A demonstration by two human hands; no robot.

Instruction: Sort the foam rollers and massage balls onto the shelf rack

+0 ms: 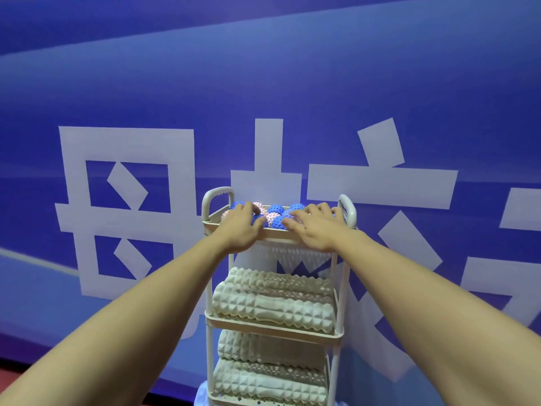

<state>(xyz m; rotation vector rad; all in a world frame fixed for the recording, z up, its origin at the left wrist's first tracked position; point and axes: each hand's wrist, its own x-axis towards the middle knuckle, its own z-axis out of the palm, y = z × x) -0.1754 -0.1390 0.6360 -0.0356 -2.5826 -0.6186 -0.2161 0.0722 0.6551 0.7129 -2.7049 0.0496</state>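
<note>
- The shelf rack (211, 317), a white three-tier cart with a looped handle at each end, stands at about 6 o'clock in the view, against a blue wall (263, 68) with large pale characters.
- The top tray (275, 233) holds the massage balls (275, 208), spiky ones in blue and pink, packed close together.
- The left hand (240, 227) lies at the tray's 9 o'clock end, palm down, fingers bent down among the balls. It may be cupping one, but the fingertips are hidden and I cannot tell if it grips anything.
- The right hand (314, 227) lies at the tray's 3 o'clock end, palm down, fingers spread and nearly straight, resting on top of the balls; it holds nothing.
- The middle tier carries two cream foam rollers (272, 303), ridged, lying lengthwise side by side and touching.
- The bottom tier, toward 6 o'clock, carries two more of the same rollers, one behind the other.
</note>
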